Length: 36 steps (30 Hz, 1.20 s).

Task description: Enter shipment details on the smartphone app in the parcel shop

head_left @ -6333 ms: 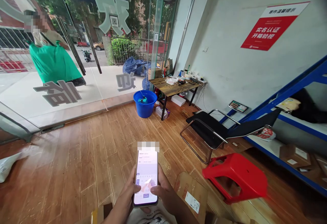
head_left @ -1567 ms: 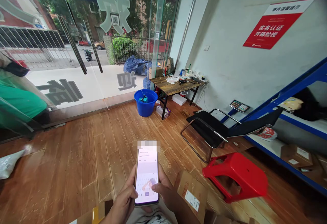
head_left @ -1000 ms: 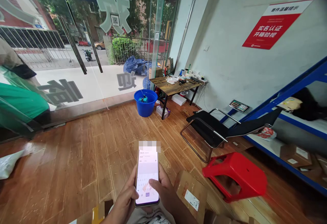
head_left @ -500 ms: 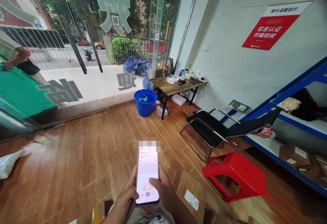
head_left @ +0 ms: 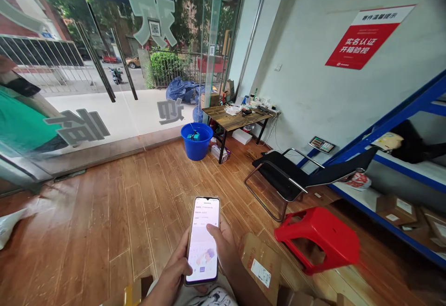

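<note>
A smartphone (head_left: 203, 245) with a lit white screen is held upright in front of my lap. My left hand (head_left: 177, 265) wraps round its left side, the thumb at the lower left edge of the screen. From the right, my right hand (head_left: 226, 246) grips the other side, its thumb over the upper part of the screen. Several lines of text show at the top and a pale keyboard lower down; the words are too small to read. The fingers behind the phone are hidden.
A cardboard box (head_left: 259, 269) with a label lies beside my right arm. Farther right stand a red stool (head_left: 324, 241) and a black chair (head_left: 289, 176). Ahead are a blue bucket (head_left: 197, 143) and a cluttered table (head_left: 233, 119). A person in green (head_left: 24, 120) is behind the glass.
My right thumb has moved up from the keyboard area to the text lines on the screen. The phone has shifted slightly. The person outside has moved left.
</note>
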Each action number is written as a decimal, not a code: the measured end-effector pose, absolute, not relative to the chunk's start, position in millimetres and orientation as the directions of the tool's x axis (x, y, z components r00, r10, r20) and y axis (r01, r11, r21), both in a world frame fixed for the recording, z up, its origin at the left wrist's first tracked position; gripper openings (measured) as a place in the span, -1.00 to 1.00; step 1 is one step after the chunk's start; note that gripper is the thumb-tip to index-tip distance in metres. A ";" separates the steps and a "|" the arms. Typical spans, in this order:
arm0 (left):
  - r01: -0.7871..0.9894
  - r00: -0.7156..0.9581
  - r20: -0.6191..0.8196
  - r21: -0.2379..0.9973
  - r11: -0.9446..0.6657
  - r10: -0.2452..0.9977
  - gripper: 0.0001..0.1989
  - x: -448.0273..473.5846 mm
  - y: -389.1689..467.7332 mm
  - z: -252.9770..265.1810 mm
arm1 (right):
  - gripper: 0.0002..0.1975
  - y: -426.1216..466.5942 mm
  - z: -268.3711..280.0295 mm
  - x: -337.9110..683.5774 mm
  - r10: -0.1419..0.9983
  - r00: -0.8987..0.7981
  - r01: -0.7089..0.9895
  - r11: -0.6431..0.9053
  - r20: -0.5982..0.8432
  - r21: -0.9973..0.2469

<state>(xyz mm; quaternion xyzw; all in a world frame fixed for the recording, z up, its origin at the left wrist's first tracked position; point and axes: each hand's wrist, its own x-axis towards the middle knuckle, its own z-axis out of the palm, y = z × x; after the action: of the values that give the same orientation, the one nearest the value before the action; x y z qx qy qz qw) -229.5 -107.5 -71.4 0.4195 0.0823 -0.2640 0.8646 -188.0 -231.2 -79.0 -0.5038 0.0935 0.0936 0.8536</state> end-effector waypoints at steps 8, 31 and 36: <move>0.498 0.861 -0.303 0.669 0.552 -0.409 -0.01 -225.4 -104.3 -78.4 | -0.59 -238.8 -78.9 -187.7 0.175 0.961 -0.272 0.491 -0.212 -0.827; 0.492 0.868 -0.348 0.697 0.523 -0.353 -0.14 -221.7 -109.2 -64.3 | -0.52 -254.2 -88.5 -197.1 0.410 0.900 -0.319 0.388 -0.148 -0.865; 0.478 0.877 -0.354 0.705 0.523 -0.325 -0.14 -222.1 -111.4 -60.5 | -0.53 -251.5 -86.7 -197.8 0.384 0.911 -0.307 0.390 -0.150 -0.868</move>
<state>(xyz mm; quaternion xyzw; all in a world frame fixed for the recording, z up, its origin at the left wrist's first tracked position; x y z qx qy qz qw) -222.1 -111.4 -60.5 0.4301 0.0894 -0.2312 0.8681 -197.8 -251.5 -86.7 -0.5117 -0.0373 0.2074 0.8329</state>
